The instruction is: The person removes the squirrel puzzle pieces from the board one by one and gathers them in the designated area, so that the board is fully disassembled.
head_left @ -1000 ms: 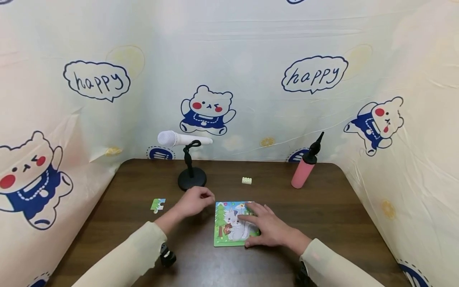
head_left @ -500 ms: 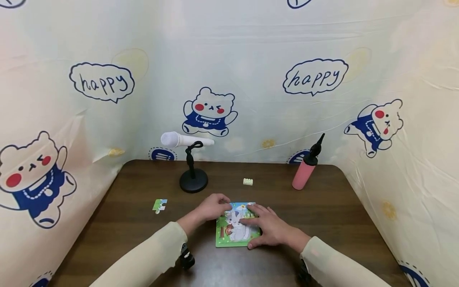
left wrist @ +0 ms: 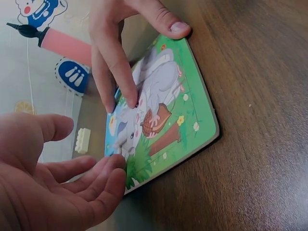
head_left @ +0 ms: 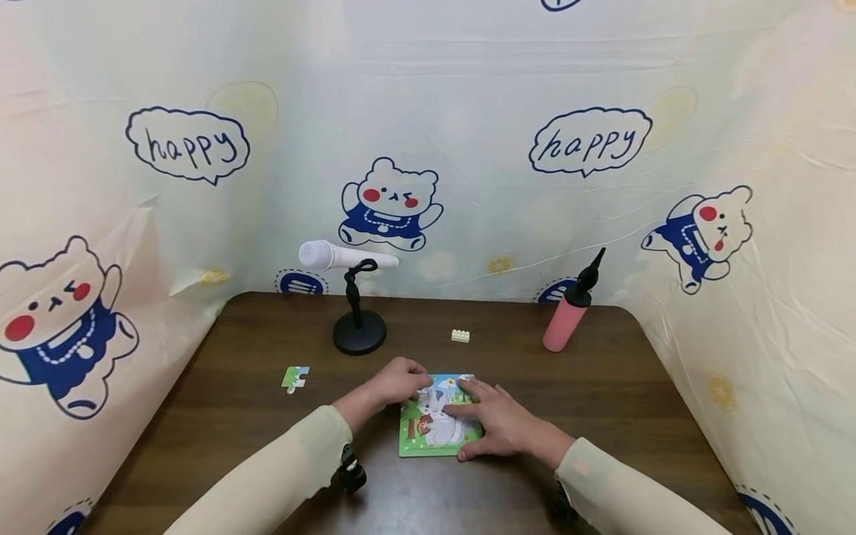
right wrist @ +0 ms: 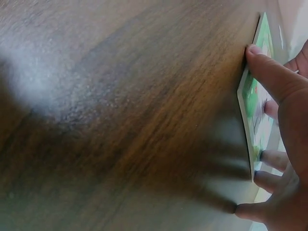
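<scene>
- A square picture board (head_left: pixel 435 435) lies on the brown table (head_left: pixel 588 386), toward its near middle; it shows a pale grey animal with a brown acorn on a green ground.
- The left hand (head_left: pixel 400 380) is at the board's far left corner; its fingers are slightly bent, their tips at the edge, and the left wrist view shows the thumb well apart from them.
- The right hand (head_left: pixel 500 420) is spread wide over the board's right side, the thumb at the near edge and fingertips on the picture.
- A loose puzzle piece (head_left: pixel 294 379), green, blue and white, lies on the table, well to the left of the board.
- Farther back on the left, a white microphone (head_left: pixel 348 256) sits on a black stand (head_left: pixel 359 333).
- A small cream toy brick (head_left: pixel 460 336) lies beyond the board, near the far edge.
- At the far right stands a pink pump (head_left: pixel 567 319) with a black nozzle, tilted in the view.
- Behind everything hangs a pale cloth (head_left: pixel 481 96) printed with bears and "happy".
</scene>
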{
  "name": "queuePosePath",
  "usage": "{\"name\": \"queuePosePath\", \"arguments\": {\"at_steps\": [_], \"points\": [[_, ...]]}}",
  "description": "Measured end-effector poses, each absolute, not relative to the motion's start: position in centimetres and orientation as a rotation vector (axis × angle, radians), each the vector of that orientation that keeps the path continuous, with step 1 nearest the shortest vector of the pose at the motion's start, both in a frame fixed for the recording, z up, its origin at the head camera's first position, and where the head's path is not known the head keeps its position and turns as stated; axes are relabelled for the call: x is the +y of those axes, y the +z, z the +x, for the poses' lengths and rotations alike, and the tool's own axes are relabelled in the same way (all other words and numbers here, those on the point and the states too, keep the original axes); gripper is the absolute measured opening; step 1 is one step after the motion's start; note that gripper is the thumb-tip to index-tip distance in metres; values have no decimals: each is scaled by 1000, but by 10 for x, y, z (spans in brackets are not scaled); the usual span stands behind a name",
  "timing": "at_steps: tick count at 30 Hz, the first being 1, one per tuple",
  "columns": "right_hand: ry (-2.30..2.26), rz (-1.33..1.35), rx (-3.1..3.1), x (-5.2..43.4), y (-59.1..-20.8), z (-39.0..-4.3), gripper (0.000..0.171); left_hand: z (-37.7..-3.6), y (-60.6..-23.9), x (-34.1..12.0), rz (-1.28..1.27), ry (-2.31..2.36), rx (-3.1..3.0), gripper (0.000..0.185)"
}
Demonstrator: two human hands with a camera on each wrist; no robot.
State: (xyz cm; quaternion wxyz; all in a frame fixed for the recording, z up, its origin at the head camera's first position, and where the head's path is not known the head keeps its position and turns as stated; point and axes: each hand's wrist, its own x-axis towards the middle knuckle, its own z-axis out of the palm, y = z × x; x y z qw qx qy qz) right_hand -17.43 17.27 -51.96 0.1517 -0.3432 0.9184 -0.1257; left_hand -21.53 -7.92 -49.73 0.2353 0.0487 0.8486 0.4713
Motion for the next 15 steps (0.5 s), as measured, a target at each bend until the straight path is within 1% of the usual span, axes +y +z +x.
{"name": "queuePosePath", "arguments": {"at_steps": [5, 8, 15], "points": [[-336, -964, 2630, 170, -518, -175, 79, -217, -500, -77, 134, 1285, 2333, 36], [-330, -952, 2629, 169, -518, -175, 79, -218, -502, -74, 171, 1236, 2385, 33], [-324, -949, 2628, 169, -516, -175, 79, -221, -502, -68, 219, 1149, 2517, 14]]}}
